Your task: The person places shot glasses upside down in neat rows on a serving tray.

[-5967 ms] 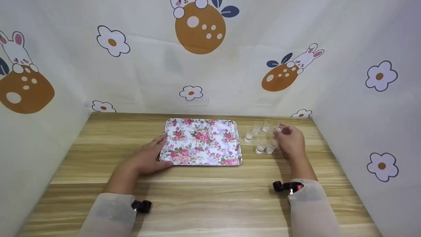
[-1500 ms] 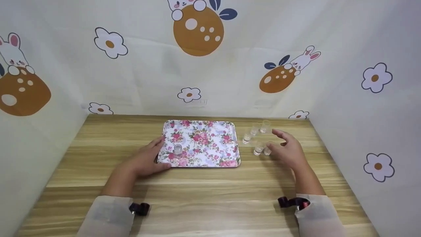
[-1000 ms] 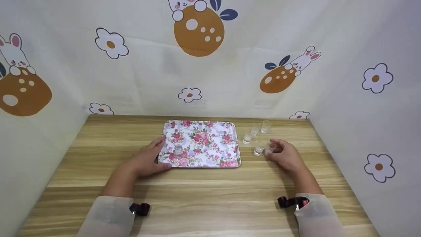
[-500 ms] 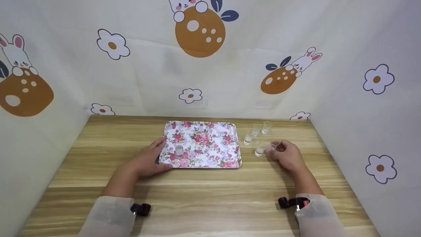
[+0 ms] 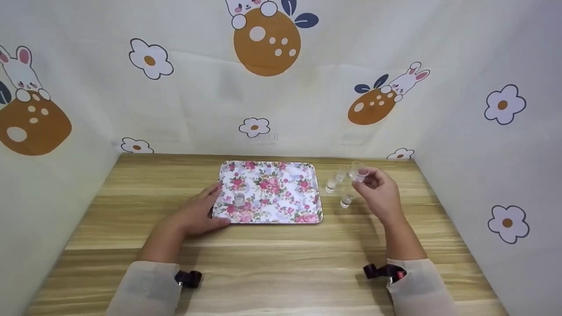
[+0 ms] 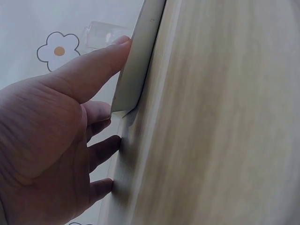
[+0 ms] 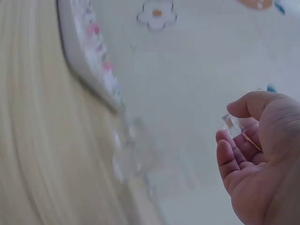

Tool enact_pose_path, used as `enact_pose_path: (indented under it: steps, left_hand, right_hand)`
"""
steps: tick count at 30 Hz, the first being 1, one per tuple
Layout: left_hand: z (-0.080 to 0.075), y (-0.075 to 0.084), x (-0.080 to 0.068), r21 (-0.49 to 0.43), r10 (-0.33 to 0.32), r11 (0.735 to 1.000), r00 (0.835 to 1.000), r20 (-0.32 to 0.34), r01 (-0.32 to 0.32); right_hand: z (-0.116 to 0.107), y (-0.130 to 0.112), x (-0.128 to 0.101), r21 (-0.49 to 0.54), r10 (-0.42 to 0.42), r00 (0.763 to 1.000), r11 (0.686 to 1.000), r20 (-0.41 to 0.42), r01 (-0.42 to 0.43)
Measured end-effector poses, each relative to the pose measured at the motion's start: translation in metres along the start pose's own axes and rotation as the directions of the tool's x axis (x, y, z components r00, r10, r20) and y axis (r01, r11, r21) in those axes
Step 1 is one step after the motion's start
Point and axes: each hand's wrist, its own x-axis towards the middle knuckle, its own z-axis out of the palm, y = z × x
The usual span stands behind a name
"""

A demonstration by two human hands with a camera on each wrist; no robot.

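A small clear shot glass [image 5: 361,175] is pinched between the thumb and fingers of my right hand [image 5: 381,193], raised above the table. It overlaps a standing shot glass [image 5: 352,171] behind it in the head view. Another shot glass [image 5: 346,201] stands nearer me, and two more stand close to the tray's right side. My left hand [image 5: 199,211] rests at the near left corner of the white floral tray [image 5: 290,193]. Its thumb [image 6: 105,61] lies on the rim, the fingers spread along the left side. One shot glass [image 5: 239,200] sits on the tray's left part.
The wood-grain table [image 5: 272,267] meets a patterned cloth backdrop [image 5: 197,105] at the back and on both sides. A wrist camera [image 5: 189,278] juts from the left sleeve, and another wrist camera [image 5: 377,271] from the right.
A shot glass now sits on the tray, unlike six seconds ago. My right hand has taken hold of the near right glass and lifted it up and back. My left hand has stayed put.
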Motion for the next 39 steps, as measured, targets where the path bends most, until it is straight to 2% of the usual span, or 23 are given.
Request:
enact_pose_path:
  steps: [4, 11, 23, 29, 34, 39]
  left_hand:
    - [0.000, 0.000, -0.001, -0.001, 0.000, 1.000, 1.000, -0.006, 0.000]
    - [0.000, -0.002, 0.000, -0.008, 0.001, 1.000, 1.000, -0.001, -0.001]
    - [0.001, -0.004, 0.001, 0.006, 0.011, 1.000, 1.000, 0.000, -0.011]
    - [0.001, -0.004, 0.001, 0.000, 0.014, 1.000, 1.000, 0.000, -0.014]
    - [0.001, -0.004, 0.002, 0.005, 0.007, 1.000, 1.000, -0.003, -0.007]
    - [0.001, -0.005, 0.001, -0.003, -0.010, 1.000, 1.000, 0.006, 0.010]
  right_hand:
    - [0.028, -0.013, -0.006, 0.037, -0.053, 0.992, 0.998, 0.112, 0.049]
    - [0.083, -0.025, -0.014, 0.065, -0.078, 0.959, 0.996, 0.274, 0.062]
    - [0.159, -0.033, -0.016, 0.108, -0.085, 0.911, 0.993, 0.403, 0.045]
    - [0.177, -0.034, -0.017, 0.129, -0.085, 0.897, 0.991, 0.433, 0.031]
    - [0.180, -0.030, -0.018, 0.050, -0.076, 0.901, 0.997, 0.427, 0.061]
    - [0.181, -0.030, -0.020, 0.019, -0.110, 0.899, 0.993, 0.425, 0.112]
